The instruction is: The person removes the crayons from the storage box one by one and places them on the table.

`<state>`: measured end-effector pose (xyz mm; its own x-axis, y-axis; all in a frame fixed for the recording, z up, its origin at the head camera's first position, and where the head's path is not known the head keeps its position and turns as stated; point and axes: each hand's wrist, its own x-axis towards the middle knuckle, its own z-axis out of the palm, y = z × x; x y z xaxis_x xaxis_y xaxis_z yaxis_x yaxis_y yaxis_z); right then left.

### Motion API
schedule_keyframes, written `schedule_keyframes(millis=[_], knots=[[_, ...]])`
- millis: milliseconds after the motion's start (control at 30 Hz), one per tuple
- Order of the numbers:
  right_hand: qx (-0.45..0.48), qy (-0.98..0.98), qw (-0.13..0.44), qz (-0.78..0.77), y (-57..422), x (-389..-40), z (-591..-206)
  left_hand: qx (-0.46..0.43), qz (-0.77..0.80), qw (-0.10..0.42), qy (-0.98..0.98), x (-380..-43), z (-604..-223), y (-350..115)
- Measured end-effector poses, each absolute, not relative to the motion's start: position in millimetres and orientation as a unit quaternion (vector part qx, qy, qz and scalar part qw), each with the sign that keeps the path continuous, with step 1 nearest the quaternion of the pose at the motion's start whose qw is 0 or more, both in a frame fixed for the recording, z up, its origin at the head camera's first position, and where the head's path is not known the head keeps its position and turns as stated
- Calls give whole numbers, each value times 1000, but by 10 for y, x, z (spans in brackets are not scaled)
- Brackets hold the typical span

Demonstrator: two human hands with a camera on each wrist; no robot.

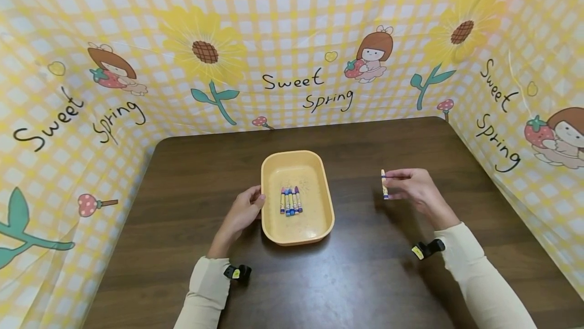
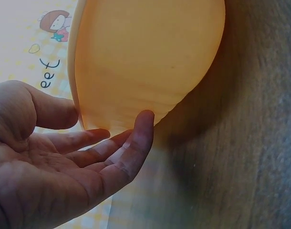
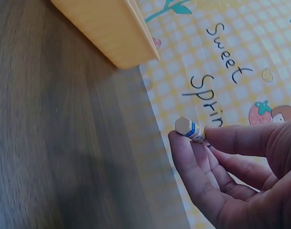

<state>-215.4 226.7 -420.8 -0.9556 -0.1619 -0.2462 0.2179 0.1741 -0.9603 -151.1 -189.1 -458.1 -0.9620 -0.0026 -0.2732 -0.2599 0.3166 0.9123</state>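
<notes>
A pale peach crayon (image 1: 385,184) with dark blue bands stands nearly upright between the thumb and fingertips of my right hand (image 1: 417,189), above the table's right half. In the right wrist view the crayon's flat end (image 3: 183,126) faces the camera. My left hand (image 1: 243,210) holds the yellow plastic tray (image 1: 323,182) at its left side. Seen from the left wrist, the thumb (image 2: 57,110) is against the rim and the other fingers are at the outer wall. Inside the tray several crayons (image 1: 291,202) lie side by side, with pink, blue and purple among them.
The dark wooden table (image 1: 201,177) carries the tray near its middle. A yellow checked cloth (image 1: 283,40) with sunflowers and lettering hangs behind the table and along both sides. Black wrist cameras sit on the left sleeve (image 1: 207,283) and the right sleeve (image 1: 474,263).
</notes>
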Motion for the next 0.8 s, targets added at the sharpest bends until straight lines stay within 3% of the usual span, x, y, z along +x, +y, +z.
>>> schedule_keyframes(millis=[800], knots=[[35, 764, 156, -625, 2598, -2174, -4346, -90, 580, 118, 801, -1513, -4590, -1896]])
